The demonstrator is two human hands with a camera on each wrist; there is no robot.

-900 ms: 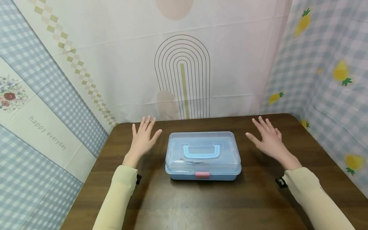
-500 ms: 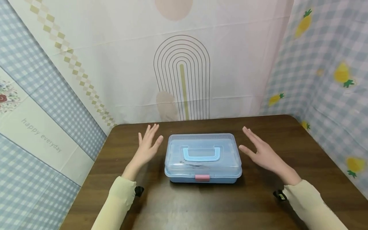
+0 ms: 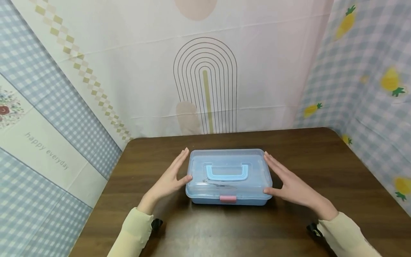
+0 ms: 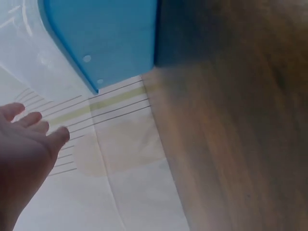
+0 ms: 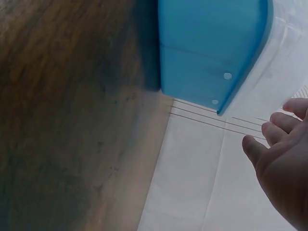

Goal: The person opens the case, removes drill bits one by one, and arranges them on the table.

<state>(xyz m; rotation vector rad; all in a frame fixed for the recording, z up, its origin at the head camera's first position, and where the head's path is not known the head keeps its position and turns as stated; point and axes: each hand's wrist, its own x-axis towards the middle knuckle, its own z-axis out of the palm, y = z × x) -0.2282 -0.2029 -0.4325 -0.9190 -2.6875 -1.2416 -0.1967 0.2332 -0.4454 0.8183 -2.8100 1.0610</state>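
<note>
A blue plastic storage box with a clear lid, a light-blue carrying handle and a pink latch sits closed on the dark wooden table. Dark thin items show faintly through the lid. My left hand is at the box's left end, fingers extended, thumb tip at the lid's edge. On the other end, my right hand has its straight fingers and thumb right at the lid's side. Both wrist views show the blue end walls of the box, with the fingers beside the clear lid.
The brown wooden table extends around the box. Behind it hangs a pale cloth with arch lines. Checked cloth with pineapples covers the right side, and blue checked cloth the left.
Both hands have moved inward from either side of the box to its two ends, the fingers less spread than before. The box remains in place, lid closed.
</note>
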